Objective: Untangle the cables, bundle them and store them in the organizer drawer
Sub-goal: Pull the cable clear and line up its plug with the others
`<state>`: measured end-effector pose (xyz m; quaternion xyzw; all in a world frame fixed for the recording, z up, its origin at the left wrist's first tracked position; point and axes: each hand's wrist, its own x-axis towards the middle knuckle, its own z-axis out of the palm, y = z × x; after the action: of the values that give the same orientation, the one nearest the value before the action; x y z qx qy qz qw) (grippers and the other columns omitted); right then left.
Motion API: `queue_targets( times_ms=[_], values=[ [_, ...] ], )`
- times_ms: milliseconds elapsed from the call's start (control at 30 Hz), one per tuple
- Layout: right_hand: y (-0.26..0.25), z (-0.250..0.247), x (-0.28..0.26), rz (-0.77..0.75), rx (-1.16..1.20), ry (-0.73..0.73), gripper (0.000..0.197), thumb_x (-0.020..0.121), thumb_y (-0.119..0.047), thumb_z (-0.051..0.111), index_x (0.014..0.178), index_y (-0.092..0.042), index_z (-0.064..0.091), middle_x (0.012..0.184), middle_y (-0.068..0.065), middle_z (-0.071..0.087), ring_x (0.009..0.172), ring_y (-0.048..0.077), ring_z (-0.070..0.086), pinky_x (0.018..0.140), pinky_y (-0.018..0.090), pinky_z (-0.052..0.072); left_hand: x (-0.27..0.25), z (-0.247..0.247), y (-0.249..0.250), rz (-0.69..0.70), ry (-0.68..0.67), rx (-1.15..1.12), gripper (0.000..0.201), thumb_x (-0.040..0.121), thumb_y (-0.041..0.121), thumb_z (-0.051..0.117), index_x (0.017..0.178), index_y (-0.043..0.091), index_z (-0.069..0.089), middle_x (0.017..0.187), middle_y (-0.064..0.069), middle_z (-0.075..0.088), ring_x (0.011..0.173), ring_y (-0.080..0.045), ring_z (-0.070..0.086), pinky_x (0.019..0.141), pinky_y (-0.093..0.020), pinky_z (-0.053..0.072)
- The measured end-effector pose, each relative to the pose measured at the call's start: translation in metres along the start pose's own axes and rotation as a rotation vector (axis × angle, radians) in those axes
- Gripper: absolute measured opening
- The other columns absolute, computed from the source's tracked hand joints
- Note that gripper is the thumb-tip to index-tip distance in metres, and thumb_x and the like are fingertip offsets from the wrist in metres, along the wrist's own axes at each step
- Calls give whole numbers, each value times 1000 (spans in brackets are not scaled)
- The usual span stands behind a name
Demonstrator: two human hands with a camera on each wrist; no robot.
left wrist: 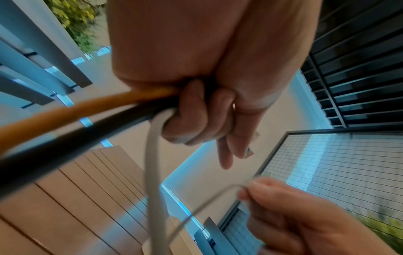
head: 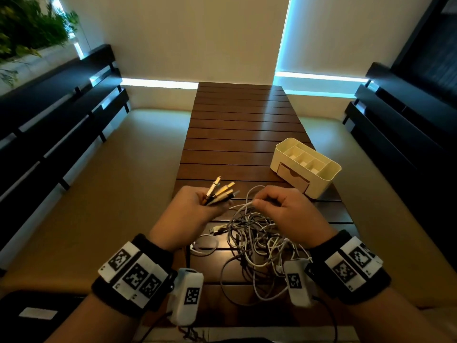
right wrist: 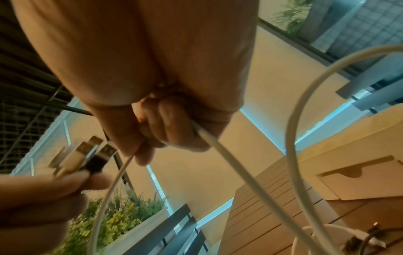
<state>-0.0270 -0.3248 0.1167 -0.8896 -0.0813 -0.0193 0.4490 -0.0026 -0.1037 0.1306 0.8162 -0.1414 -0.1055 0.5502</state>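
Observation:
A tangle of white, grey and black cables point(head: 257, 241) lies on the slatted wooden table point(head: 237, 125) right in front of me. My left hand point(head: 197, 206) grips several cable plug ends point(head: 218, 193) fanned upward; orange, black and white cords point(left wrist: 122, 107) run out of that fist point(left wrist: 196, 117). My right hand point(head: 277, 204) pinches a thin white cable point(head: 249, 203) just beside the left hand, and the same white cable point(right wrist: 220, 151) passes through its curled fingers point(right wrist: 172, 129). The cream organizer point(head: 305, 167) stands at the right, its front drawer point(head: 293, 178) pushed in.
Dark slatted benches point(head: 57, 115) line both sides beyond beige cushions point(head: 123, 184). A planter with green foliage point(head: 29, 28) sits at the far left. A loose USB plug point(head: 217, 230) lies at the tangle's left edge.

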Motion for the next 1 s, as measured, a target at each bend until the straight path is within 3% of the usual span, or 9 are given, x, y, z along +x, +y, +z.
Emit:
queue_targets(
  times_ms=[133, 233, 333, 467, 633, 767, 833, 933, 1000],
  values=[
    [-7, 8, 1, -49, 18, -22, 10, 95, -23, 60, 91, -27, 69, 77, -3, 65, 62, 6, 54, 56, 20, 44, 0, 14, 1, 20, -121, -22, 12, 90, 29, 68, 81, 24, 74, 57, 3, 58, 51, -9, 44, 51, -20, 37],
    [-8, 7, 1, -82, 57, 11, 8, 94, -25, 62, 91, -25, 70, 79, -1, 66, 67, 14, 58, 61, 28, 49, 1, 13, 2, 38, -113, -55, 19, 82, 45, 68, 84, 27, 74, 66, 2, 67, 59, -7, 54, 58, -21, 43],
    [-6, 6, 0, -83, 70, 10, 11, 95, -29, 61, 93, -22, 69, 78, 1, 67, 68, 17, 60, 62, 29, 51, 4, 6, 3, 51, -37, -41, 18, 91, 28, 66, 78, 17, 70, 48, 10, 50, 43, 0, 40, 46, -14, 34],
    [6, -1, 0, 1, 79, 78, 15, 97, -29, 56, 90, -22, 68, 76, 4, 65, 68, 20, 59, 60, 31, 50, 11, -13, -7, -44, 106, -196, 19, 93, 22, 64, 78, 14, 71, 45, 9, 37, 40, -8, 28, 48, -26, 25],
    [9, -6, 4, 33, 14, 59, 15, 96, -31, 58, 89, -27, 71, 77, 0, 67, 70, 17, 60, 63, 30, 51, 12, -14, -6, -42, 75, -58, 13, 92, 20, 66, 89, 10, 74, 42, 11, 48, 37, 0, 35, 45, -18, 32],
    [4, -4, 9, 57, -142, -124, 14, 95, -36, 59, 87, -32, 70, 74, -7, 65, 66, 7, 59, 59, 21, 49, 15, -8, -5, 25, 102, 2, 10, 92, 25, 67, 92, 24, 77, 76, -14, 69, 61, -22, 56, 62, -38, 47],
    [0, -2, 9, 39, -149, -139, 14, 95, -36, 59, 88, -32, 70, 72, -8, 63, 63, 3, 57, 56, 16, 45, 15, -3, -4, 46, 44, 31, 11, 92, 25, 67, 90, 27, 77, 82, -13, 71, 70, -32, 60, 71, -48, 51],
    [-11, 0, 9, -41, -82, -103, 15, 96, -30, 59, 92, -24, 72, 72, -3, 64, 61, 11, 55, 55, 22, 45, 13, 6, 0, 67, -116, 81, 12, 93, 29, 65, 86, 25, 74, 73, -17, 63, 61, -22, 49, 60, -41, 44],
    [-16, 0, 10, -79, -48, -78, 14, 95, -27, 60, 91, -21, 72, 70, 0, 64, 58, 11, 54, 54, 22, 44, 13, 7, 2, 72, -153, 79, 13, 94, 30, 65, 87, 25, 75, 71, -11, 65, 60, -18, 53, 61, -34, 45]
  ],
)
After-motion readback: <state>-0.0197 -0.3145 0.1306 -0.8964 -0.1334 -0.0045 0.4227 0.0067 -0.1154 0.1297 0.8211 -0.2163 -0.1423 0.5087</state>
